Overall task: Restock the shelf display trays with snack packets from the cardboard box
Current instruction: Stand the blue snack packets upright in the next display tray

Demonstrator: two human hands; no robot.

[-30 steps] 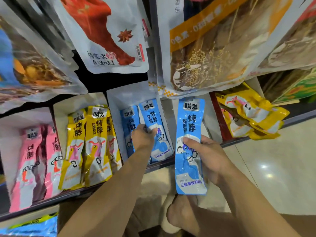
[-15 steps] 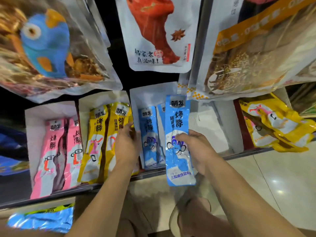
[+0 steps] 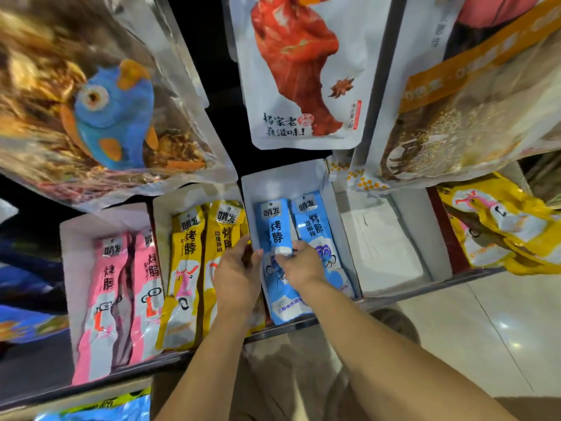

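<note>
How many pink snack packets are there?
2. One pink packet stands on the left of the leftmost tray, the second pink packet just right of it. More could be hidden behind them.

My right hand [image 3: 299, 265] pinches the blue packet [image 3: 274, 235] at mid-length. The packet lies lengthwise in the display tray [image 3: 288, 180], its lower end over the front rim, touching the second blue packet [image 3: 318, 235] on its right. My left hand [image 3: 236, 271] curls over the tray's left wall, thumb against the packet's left edge. Yellow packets [image 3: 188, 268] occupy the adjacent tray to the left, and pink packets [image 3: 109, 284] the next.
</note>
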